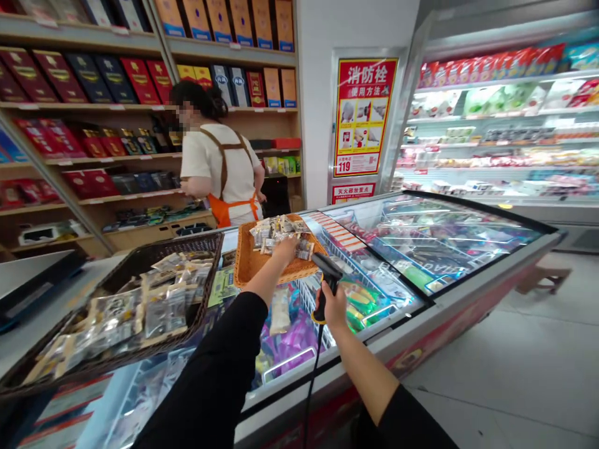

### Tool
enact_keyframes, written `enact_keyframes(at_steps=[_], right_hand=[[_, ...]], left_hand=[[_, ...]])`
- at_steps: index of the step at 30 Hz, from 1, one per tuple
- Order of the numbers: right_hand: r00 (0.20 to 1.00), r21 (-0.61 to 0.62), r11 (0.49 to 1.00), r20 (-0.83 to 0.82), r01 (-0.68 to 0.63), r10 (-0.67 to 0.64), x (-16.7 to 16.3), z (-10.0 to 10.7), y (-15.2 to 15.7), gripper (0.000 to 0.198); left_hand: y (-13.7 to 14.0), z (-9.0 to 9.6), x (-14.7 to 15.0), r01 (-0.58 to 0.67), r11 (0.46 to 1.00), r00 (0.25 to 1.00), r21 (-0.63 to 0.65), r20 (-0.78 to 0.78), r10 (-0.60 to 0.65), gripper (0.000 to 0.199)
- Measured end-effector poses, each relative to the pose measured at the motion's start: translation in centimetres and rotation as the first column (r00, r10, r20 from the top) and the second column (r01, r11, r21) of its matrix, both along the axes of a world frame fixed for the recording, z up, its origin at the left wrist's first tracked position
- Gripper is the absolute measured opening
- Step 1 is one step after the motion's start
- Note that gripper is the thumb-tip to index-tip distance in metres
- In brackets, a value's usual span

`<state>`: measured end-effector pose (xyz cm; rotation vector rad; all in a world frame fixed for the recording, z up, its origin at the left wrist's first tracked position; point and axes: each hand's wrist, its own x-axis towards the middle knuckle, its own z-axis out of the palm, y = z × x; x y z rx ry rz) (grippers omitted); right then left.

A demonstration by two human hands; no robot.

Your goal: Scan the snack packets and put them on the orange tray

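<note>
- Packets in basket — left hand on them, can't tell if clamped; best pinched lightly.
- Scanner beside basket — right hand wrapped round it; best held steady.

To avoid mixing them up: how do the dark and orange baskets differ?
The dark basket looks larger than the orange basket. Packets cover most of the dark basket's bottom; the orange basket shows a bare patch. The left hand is in the orange basket, not the dark basket. Both are woven and hold packets.

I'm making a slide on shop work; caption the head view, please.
Right hand holding a corded scanner, left hand among small packets in an orange-brown basket on a glass-topped freezer.
</note>
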<state>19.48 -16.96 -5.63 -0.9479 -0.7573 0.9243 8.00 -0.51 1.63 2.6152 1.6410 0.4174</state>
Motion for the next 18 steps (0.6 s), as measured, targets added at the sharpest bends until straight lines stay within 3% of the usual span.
enact_keyframes(at_steps=[5,9,12,13,15,18], right_hand=[[1.000,-0.005,1.000,0.026,-0.002,0.002,-0.2,0.3,0.0,0.032],[0.999,-0.011,1.000,0.033,-0.012,0.013,-0.1,0.3,0.0,0.033],[1.000,0.006,1.000,0.013,-0.018,0.018,0.0,0.2,-0.1,0.033],[1.000,0.010,1.000,0.008,-0.012,0.012,0.0,0.2,-0.1,0.033],[1.000,0.010,1.000,0.016,0.005,-0.006,-0.4,0.4,-0.3,0.032],[0.996,-0.001,0.999,0.078,-0.040,0.040,-2.4,1.0,-0.5,0.032]], left_hand=[[1.1,0.3,0.3,-0.034,0.999,0.995,-0.016,-0.089,0.033,0.050],[0.3,1.4,-1.4,-0.096,0.992,0.993,-0.079,0.061,0.101,0.034],[-1.2,2.4,-4.2,-0.149,0.985,0.941,-0.087,0.293,0.169,0.020],[-1.9,2.7,-5.4,-0.161,0.982,0.895,-0.094,0.406,0.185,0.020],[-3.6,2.9,-8.2,-0.162,0.975,0.730,-0.153,0.647,0.222,0.024],[-6.6,2.7,-12.8,-0.143,0.965,0.476,-0.219,0.840,0.261,0.033]])
